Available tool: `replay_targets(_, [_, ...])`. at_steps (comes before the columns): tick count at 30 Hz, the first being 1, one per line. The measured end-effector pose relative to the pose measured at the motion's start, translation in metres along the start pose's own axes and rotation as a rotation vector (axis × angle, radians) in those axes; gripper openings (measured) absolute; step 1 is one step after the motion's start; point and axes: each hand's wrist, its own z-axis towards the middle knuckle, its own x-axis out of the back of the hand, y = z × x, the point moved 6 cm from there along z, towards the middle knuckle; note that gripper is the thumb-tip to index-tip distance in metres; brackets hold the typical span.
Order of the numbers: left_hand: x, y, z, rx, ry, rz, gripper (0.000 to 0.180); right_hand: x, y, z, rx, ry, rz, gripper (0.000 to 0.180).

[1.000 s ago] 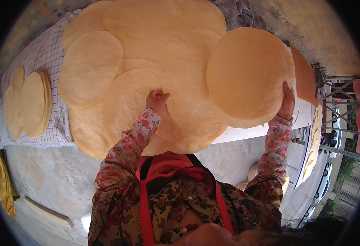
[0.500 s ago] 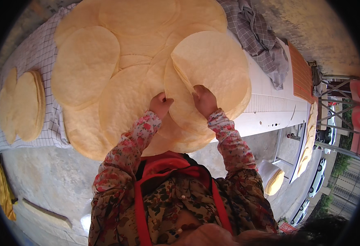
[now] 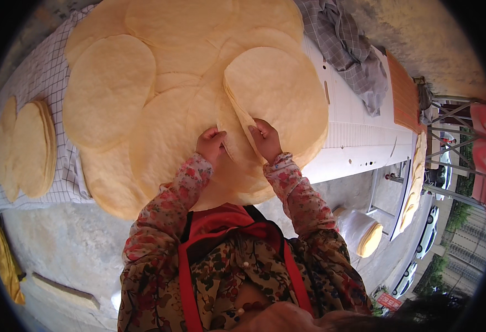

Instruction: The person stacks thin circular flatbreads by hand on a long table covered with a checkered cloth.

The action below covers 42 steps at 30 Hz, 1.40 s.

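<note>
In the head view, we see the left hand (image 3: 210, 145) pinching a lower round (image 3: 234, 130) and the right hand (image 3: 266, 139) gripping the upper round (image 3: 279, 88), both atop the pile (image 3: 182, 39); uneven pulling could tear their thin edges.

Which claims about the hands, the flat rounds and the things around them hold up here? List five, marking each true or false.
1. The left hand is at the edge of one of the flat rounds. True.
2. The right hand is spread open and empty. False: it grips the edge of a round.
3. A bunched grey checked cloth lies to the right of the rounds. True.
4. The smaller stack at far left sits on bare concrete. False: it lies on a white checked cloth.
5. Both sleeves have a floral pattern. True.
</note>
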Motion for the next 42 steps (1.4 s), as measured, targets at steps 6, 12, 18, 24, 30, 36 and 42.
replay_targets(6, [0.031, -0.008, 0.012, -0.047, 0.106, 0.230, 0.011, 0.256, 0.009, 0.031, -0.282, 0.323, 0.326, 0.016])
replay_targets(12, [0.018, 0.004, -0.012, 0.003, 0.041, -0.094, 0.008, 0.285, -0.142, 0.054, 0.005, 0.157, 0.030, 0.022])
replay_targets(18, [0.008, -0.006, -0.005, 0.030, -0.082, -0.179, 0.009, 0.062, -0.094, 0.017, 0.307, -0.100, -0.636, 0.019])
replay_targets(24, [0.007, -0.004, -0.004, 0.029, -0.102, -0.108, 0.010, -0.030, -0.046, -0.023, 0.105, -0.145, -0.530, 0.021])
replay_targets(30, [-0.003, 0.007, -0.012, -0.025, 0.061, -0.101, 0.014, -0.020, -0.034, -0.015, 0.077, -0.057, -0.211, 0.012])
replay_targets(36, [0.022, -0.002, -0.006, -0.062, 0.238, -0.001, 0.015, 0.192, -0.009, 0.010, -0.399, 0.234, 0.432, 0.015])
replay_targets(42, [0.019, -0.008, -0.001, -0.087, 0.188, 0.023, 0.017, 0.315, -0.169, 0.012, -0.140, 0.313, 0.155, 0.023])
